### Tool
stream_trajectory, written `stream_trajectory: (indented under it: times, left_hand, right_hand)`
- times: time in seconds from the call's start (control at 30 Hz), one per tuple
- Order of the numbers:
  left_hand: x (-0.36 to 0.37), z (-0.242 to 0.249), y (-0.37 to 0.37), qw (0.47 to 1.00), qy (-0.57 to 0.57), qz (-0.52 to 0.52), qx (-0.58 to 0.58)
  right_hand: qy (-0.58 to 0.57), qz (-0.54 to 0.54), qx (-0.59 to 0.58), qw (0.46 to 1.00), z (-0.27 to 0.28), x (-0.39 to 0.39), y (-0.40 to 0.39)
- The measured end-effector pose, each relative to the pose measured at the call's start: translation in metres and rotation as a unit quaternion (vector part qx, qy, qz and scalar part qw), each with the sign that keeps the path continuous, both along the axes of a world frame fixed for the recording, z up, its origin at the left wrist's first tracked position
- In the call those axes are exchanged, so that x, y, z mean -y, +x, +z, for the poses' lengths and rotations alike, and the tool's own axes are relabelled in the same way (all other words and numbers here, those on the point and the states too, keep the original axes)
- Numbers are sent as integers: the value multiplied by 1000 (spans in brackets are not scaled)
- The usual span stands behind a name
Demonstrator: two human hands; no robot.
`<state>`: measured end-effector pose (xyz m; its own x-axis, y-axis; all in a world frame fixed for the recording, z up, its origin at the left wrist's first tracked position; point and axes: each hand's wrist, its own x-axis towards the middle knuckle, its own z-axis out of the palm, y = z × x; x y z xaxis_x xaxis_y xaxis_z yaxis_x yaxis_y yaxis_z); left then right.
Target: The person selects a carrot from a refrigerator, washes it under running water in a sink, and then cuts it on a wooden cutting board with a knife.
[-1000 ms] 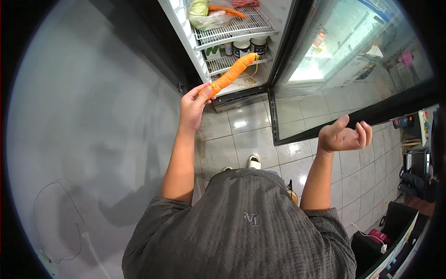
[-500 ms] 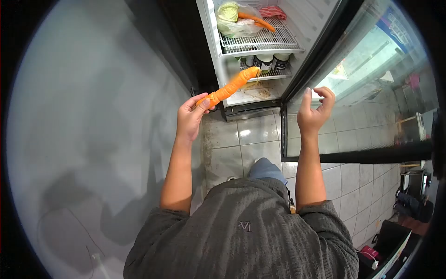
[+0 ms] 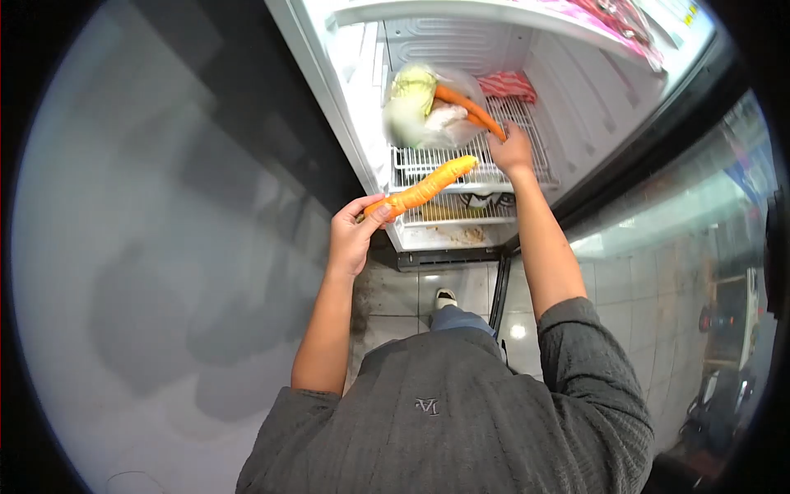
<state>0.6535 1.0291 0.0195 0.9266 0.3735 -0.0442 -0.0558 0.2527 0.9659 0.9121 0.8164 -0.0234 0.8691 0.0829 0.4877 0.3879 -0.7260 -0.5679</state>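
Observation:
A large orange carrot [image 3: 428, 187] is held at its thick lower end by my left hand [image 3: 355, 235], its tip pointing up and right in front of the fridge shelf. My right hand [image 3: 512, 150] reaches into the fridge, its fingers around the end of another long carrot [image 3: 473, 109]. That carrot sticks out of a clear plastic bag [image 3: 409, 123], which also holds a pale green cabbage [image 3: 415, 85]. The bag lies on the wire shelf [image 3: 539, 156]. Behind it on the right is a red and white striped package [image 3: 507, 85].
The glass fridge door [image 3: 634, 247] stands open on the right. Dark jars [image 3: 477, 200] stand on the lower shelf, above a stained fridge floor [image 3: 461, 237]. Red-pink packages [image 3: 617, 20] sit on the upper shelf. A grey wall [image 3: 164, 247] runs along the left.
My right hand has moved from beside the door into the fridge and closed on the bagged carrot's end. The view has shifted closer to the shelves. My left hand still holds its carrot.

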Motion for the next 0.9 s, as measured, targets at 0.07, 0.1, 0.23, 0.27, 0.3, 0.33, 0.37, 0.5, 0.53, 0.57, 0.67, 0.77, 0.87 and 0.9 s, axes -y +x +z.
stream_trajectory:
  times: [0.07,0.1,0.23,0.27,0.3,0.33,0.37,0.5,0.53,0.57,0.67,0.77,0.87,0.9]
  left_hand:
    - [5,7,28,1000,3,20,3]
    - [7,10,40,999,4,32,-1]
    - [10,11,78,999,-6,52,-15]
    - [10,9,85,999,-8,49,-15]
    - [11,9,93,998,-25,54,-20]
    - [11,8,101,997,-42,59,-26]
    - [11,5,108,997,-33,53,-34]
    - [15,13,122,993,-84,58,-64]
    - [16,12,125,995,-38,73,-53]
    - [17,11,129,995,7,88,-40]
    - [24,11,142,978,161,132,-8]
    - [29,9,168,916,356,177,63]
    - [36,3,206,825,505,171,189]
    - [39,3,220,796,549,163,194]
  right_hand:
    - [-57,-7,-60,997,-15,-8,41]
    - [-109,-8,-101,989,-17,-11,52]
    - [-220,-40,-100,969,-17,-15,54]
    - [-245,-66,-97,962,-15,-15,55]
    - [-243,-27,-161,956,-16,-16,63]
    - [-242,-31,-162,956,-18,-15,69]
    - [-224,-18,-154,962,-22,-14,72]
    - [-115,-16,-165,979,6,-7,61]
    - [-38,-12,-188,981,17,1,58]
    - [-51,-11,-129,990,28,14,50]
    - [-7,-33,-115,993,58,58,16]
    - [40,-55,-141,988,70,95,-20]
    - [118,-78,-158,977,66,116,-40]
    - [158,-80,-164,970,64,122,-43]
